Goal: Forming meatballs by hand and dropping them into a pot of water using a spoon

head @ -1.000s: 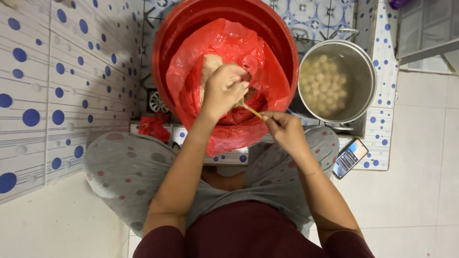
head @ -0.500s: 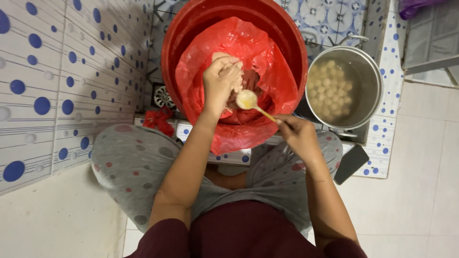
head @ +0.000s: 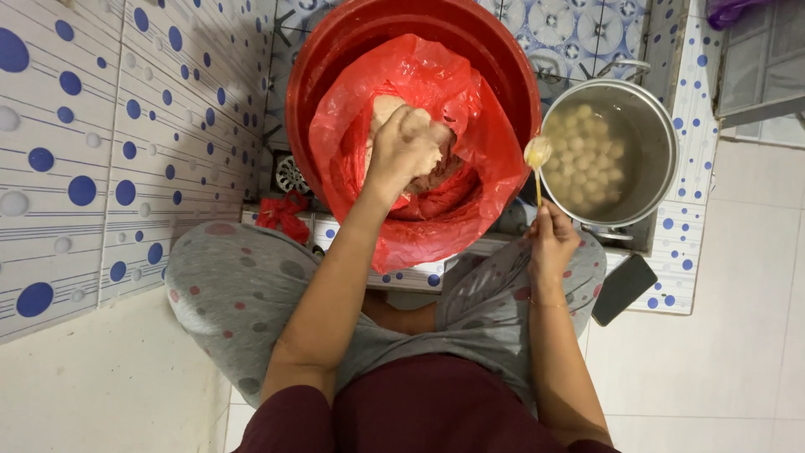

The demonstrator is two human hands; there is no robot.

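left hand (head: 402, 151) fisted in paste (head: 436, 164); right hand (head: 549, 243) pinching spoon (head: 537, 168) at pot (head: 662, 159) rim; 1 ball (head: 537, 151) may slip floorward.

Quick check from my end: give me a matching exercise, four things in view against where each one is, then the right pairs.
Things:
1. left hand
2. spoon
3. pot
4. phone

Places:
A. on the floor beside the right knee
B. in the paste inside the red bag
C. held in the right hand, its bowl at the pot's rim
D. right of the red tub, full of pale balls

Pairs: 1-B, 2-C, 3-D, 4-A
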